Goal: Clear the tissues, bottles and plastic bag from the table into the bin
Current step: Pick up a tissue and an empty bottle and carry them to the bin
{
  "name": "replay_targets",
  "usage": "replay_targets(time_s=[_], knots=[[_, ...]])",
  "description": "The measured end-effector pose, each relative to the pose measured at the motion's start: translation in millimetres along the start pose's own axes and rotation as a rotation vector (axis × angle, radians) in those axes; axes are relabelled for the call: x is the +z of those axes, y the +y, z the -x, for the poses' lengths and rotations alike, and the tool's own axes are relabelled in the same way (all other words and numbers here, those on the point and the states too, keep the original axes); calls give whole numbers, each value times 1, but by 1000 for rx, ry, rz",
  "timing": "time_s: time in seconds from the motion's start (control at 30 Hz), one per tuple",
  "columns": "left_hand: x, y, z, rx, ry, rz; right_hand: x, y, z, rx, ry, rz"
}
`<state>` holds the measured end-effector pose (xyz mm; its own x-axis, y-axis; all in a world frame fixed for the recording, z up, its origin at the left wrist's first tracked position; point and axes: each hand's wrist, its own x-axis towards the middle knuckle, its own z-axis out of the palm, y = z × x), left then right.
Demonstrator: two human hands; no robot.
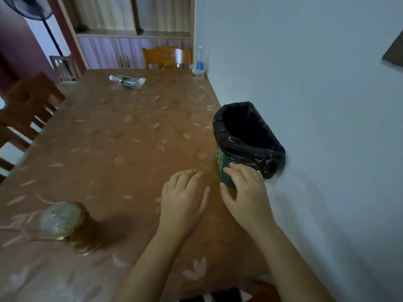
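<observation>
A green bin (224,164) lined with a black bag stands on the table's right edge against the wall. My right hand (244,192) rests against the bin's near side with fingers relaxed. My left hand (184,199) lies flat on the table (122,149) just left of it, holding nothing. A clear bottle with a green label (125,81) lies on its side at the far end, a crumpled tissue (142,80) touching its right end. Another clear bottle with a blue label (200,63) stands upright in the far right corner.
A glass jar with a gold lid (67,225) sits near the table's front left. Wooden chairs stand at the left side (28,105) and the far end (166,57). A white wall runs along the right; a cabinet and a fan stand behind.
</observation>
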<state>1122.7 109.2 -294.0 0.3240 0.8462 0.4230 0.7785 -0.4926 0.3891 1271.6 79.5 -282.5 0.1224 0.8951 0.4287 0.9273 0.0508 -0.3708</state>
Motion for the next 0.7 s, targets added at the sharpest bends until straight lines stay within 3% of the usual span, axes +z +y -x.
replay_targets(time_s=[0.17,0.4,0.7], knots=[[-54,-27,78,-86,-1,-44,6,-72,56,-62,-81,-14],[-144,-79,199,-183,196,-71,19,-189,124,-213,-163,-54],[-219,-170,312,-379,322,-213,71,-338,179,-481,-259,-188]])
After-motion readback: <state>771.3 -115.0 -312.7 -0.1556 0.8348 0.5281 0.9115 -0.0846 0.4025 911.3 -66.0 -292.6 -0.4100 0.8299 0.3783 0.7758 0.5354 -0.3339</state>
